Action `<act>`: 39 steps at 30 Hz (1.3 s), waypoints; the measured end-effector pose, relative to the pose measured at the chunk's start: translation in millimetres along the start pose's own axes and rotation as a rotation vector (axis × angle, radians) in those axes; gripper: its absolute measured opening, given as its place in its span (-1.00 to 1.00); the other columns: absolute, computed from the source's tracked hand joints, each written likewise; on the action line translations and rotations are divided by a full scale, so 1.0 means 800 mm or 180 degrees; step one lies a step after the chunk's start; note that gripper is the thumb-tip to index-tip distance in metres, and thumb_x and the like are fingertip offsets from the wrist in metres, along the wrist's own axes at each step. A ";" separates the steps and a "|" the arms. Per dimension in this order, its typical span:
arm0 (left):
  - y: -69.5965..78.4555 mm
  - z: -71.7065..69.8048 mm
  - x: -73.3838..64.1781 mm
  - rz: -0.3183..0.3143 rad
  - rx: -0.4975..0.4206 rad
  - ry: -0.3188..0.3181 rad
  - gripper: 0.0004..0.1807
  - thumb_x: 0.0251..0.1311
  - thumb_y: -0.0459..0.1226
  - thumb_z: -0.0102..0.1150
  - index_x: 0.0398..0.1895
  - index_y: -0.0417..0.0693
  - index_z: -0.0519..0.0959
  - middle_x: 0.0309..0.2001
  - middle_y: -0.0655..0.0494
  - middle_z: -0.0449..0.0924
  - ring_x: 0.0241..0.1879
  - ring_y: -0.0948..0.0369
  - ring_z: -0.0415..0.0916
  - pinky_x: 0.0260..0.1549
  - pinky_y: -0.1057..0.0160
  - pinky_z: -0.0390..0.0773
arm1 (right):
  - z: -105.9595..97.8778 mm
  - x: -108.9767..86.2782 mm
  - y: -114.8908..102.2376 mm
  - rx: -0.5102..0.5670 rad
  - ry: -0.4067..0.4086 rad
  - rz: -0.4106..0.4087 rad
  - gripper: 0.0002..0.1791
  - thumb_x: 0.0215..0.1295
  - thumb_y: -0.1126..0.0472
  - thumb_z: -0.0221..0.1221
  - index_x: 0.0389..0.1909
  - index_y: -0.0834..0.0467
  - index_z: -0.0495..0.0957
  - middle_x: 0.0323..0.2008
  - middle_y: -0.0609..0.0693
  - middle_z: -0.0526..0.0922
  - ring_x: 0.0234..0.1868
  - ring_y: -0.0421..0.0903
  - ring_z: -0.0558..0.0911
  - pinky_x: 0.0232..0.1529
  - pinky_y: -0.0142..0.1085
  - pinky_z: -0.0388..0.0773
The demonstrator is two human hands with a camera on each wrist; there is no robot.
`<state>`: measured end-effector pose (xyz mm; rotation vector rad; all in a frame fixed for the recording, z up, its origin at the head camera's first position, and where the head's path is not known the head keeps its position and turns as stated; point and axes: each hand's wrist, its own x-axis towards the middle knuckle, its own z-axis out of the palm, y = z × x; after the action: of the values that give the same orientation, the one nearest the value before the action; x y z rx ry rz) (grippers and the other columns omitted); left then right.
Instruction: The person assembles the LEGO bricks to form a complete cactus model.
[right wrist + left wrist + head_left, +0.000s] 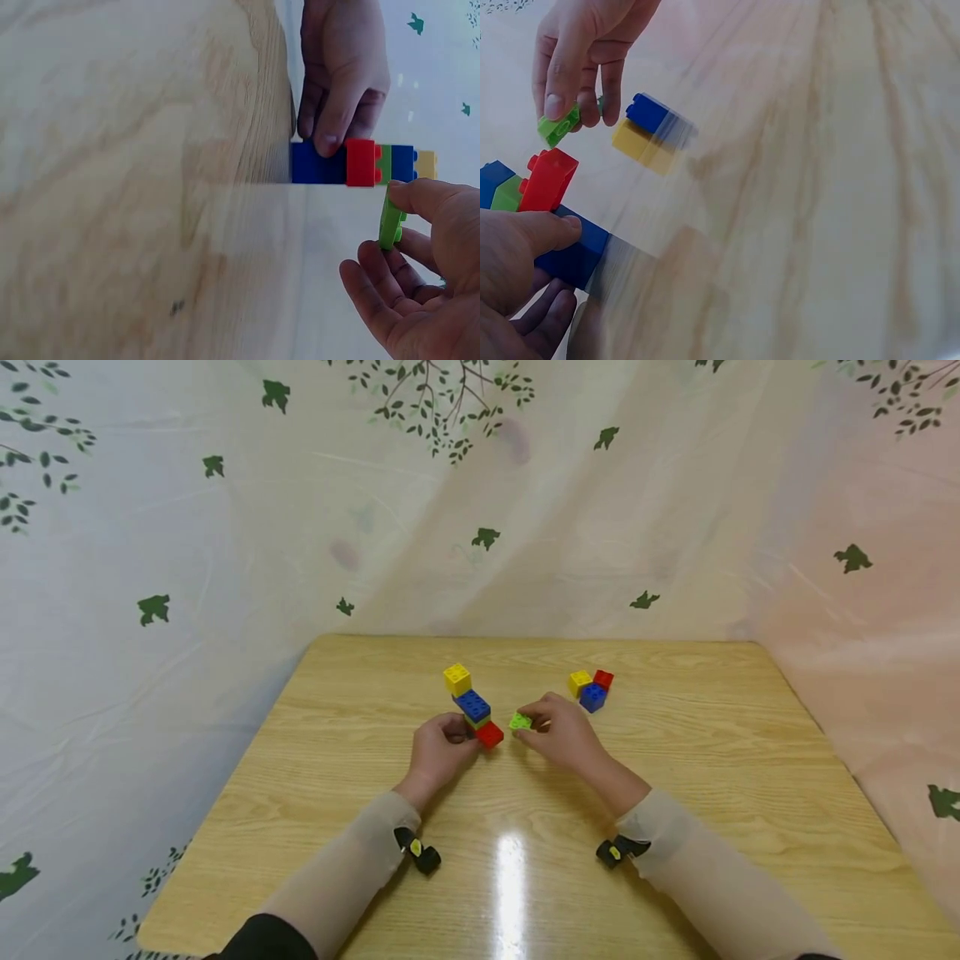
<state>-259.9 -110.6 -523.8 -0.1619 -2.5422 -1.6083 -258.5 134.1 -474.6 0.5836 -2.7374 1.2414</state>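
Note:
A stepped stack of building bricks stands on the table, its bottom blue brick (311, 163) gripped by my left hand (438, 750). Above that come a red brick (490, 735) jutting toward my right hand, a thin green brick (385, 164), another blue brick (472, 704) and a yellow brick (457, 679) on top. My right hand (566, 735) pinches a loose, thin light-green brick (389, 221) between thumb and fingers. That piece is held just right of the stack, studs up, apart from the red brick in the head view.
Behind my right hand, a yellow brick (580, 682), a red brick (603, 679) and a blue brick (592, 697) sit clustered on the wooden table (675, 752). A leaf-patterned cloth (555, 568) hangs beyond the table's back edge and along its sides.

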 end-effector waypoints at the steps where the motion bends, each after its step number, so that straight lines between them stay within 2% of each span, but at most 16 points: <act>1: 0.000 0.001 0.001 0.0007 0.0009 0.0020 -0.66 0.10 -0.25 0.59 -0.08 -0.16 0.74 -0.23 0.05 0.77 -0.22 0.17 0.70 -0.13 0.18 0.73 | 0.002 0.000 -0.002 0.0031 0.0003 -0.0011 -0.62 0.26 0.18 0.49 0.07 0.20 0.75 -0.20 0.02 0.62 -0.18 -0.07 0.68 -0.08 -0.16 0.73; 10: 0.001 0.008 0.007 0.0092 0.0003 0.0049 -0.67 0.12 -0.23 0.60 -0.10 -0.15 0.74 -0.25 0.05 0.76 -0.23 0.16 0.71 -0.13 0.18 0.74 | 0.015 0.001 -0.017 0.0047 -0.0024 -0.0007 -0.59 0.24 0.15 0.52 0.09 0.15 0.75 -0.23 -0.02 0.61 -0.18 -0.09 0.71 -0.12 -0.19 0.73; 20: 0.001 0.014 0.010 0.0075 -0.0049 0.0142 -0.66 0.08 -0.26 0.61 -0.10 -0.18 0.74 -0.25 0.02 0.76 -0.21 0.14 0.71 -0.12 0.17 0.73 | 0.026 0.006 -0.019 -0.0158 0.0129 -0.0001 -0.59 0.23 0.08 0.53 0.05 0.14 0.77 -0.28 -0.06 0.59 -0.24 -0.10 0.65 -0.20 -0.23 0.68; 28: 0.002 0.015 0.011 0.0055 -0.0051 0.0145 -0.65 0.07 -0.28 0.61 -0.08 -0.18 0.74 -0.24 0.02 0.76 -0.20 0.13 0.71 -0.11 0.15 0.73 | 0.033 0.007 -0.021 -0.0343 0.0321 0.0110 -0.59 0.18 -0.03 0.55 -0.04 0.10 0.80 -0.33 -0.09 0.60 -0.29 -0.13 0.60 -0.28 -0.24 0.62; 39: 0.003 0.014 0.011 0.0029 -0.0002 0.0149 -0.65 0.09 -0.28 0.61 -0.07 -0.17 0.74 -0.24 0.04 0.76 -0.20 0.14 0.70 -0.12 0.14 0.73 | 0.036 0.010 -0.024 -0.0314 0.0333 0.0143 -0.62 0.15 0.02 0.57 -0.11 0.14 0.79 -0.35 -0.09 0.55 -0.33 -0.12 0.56 -0.32 -0.26 0.58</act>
<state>-268.6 -99.3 -524.7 -0.1340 -2.5026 -1.5905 -256.4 98.8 -478.0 0.4371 -2.7199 1.1047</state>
